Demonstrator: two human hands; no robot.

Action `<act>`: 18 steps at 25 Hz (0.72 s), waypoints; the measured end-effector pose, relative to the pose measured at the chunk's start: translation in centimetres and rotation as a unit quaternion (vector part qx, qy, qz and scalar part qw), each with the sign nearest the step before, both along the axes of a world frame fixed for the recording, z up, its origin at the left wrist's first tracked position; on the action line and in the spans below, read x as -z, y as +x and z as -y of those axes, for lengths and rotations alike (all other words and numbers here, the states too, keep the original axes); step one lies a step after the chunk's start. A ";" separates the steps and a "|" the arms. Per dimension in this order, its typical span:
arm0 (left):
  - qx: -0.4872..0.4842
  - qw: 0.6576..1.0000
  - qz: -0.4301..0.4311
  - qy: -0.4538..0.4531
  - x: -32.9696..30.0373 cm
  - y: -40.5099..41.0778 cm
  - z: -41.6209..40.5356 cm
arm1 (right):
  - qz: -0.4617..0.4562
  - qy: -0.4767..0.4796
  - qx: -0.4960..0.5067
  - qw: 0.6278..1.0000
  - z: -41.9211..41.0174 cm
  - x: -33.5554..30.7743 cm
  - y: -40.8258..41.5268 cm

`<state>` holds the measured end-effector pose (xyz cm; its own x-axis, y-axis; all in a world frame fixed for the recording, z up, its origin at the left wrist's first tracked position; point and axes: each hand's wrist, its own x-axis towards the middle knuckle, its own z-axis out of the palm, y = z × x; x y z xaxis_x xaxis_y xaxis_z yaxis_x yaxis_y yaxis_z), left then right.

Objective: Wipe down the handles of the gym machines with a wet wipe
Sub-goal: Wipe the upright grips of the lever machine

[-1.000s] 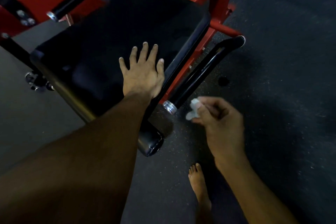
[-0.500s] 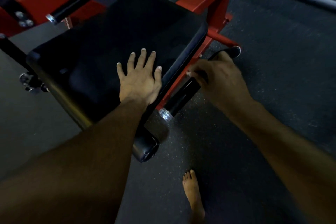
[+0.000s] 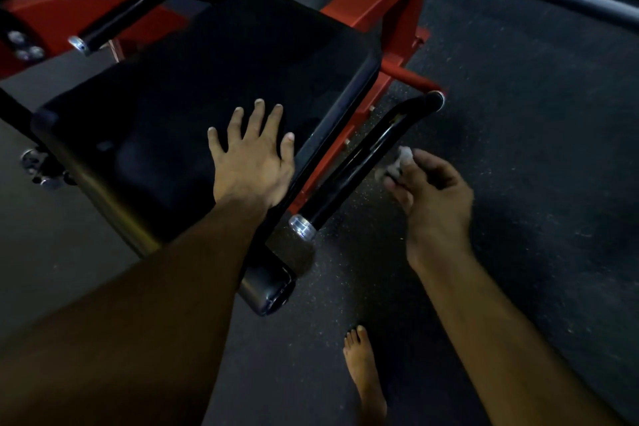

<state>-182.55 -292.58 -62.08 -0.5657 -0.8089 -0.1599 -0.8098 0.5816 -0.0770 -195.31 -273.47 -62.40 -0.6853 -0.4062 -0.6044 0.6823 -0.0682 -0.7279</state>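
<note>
Beside the black seat pad (image 3: pixel 214 86), at its three o'clock, runs the black handle (image 3: pixel 359 162). Right hand (image 3: pixel 432 197) pinches the wet wipe (image 3: pixel 401 159) just off it. Left hand (image 3: pixel 252 162) lies flat, fingers spread, on the pad. Red frame (image 3: pixel 387 0) at twelve, bare foot (image 3: pixel 363 370) at six.

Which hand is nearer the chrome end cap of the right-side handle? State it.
Left. The left hand rests flat on the seat pad, just up-left of the chrome end cap; the right hand, pinching the wet wipe, hovers farther right.
</note>
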 end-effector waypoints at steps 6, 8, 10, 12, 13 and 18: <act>0.004 1.000 -0.009 0.003 -0.1 -0.1 -0.1 | 0.304 -0.161 0.104 0.933 5.2 1.9 -0.6; 0.003 1.000 -0.007 0.002 0.0 -0.1 -0.1 | 0.317 -0.198 0.077 0.924 4.5 1.6 1.1; 0.005 1.000 -0.008 -0.001 0.0 -0.1 -0.1 | 0.315 -0.207 0.027 0.926 3.3 1.6 2.5; 0.006 1.000 -0.011 0.000 0.0 -0.2 0.0 | 0.308 -0.196 0.029 0.931 3.3 1.6 1.7; 0.007 1.000 -0.012 -0.002 0.0 -0.2 0.0 | 0.308 -0.191 0.056 0.930 3.7 1.8 0.5; 0.011 1.000 -0.016 -0.006 0.3 -0.1 0.2 | 0.314 -0.209 0.119 0.918 5.9 3.0 -3.4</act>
<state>-182.61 -292.74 -62.34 -0.5888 -0.7973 -0.1326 -0.7984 0.5993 -0.0586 -198.71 -279.33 -65.41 -0.3540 -0.5770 -0.7360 0.8881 -0.4542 -0.0711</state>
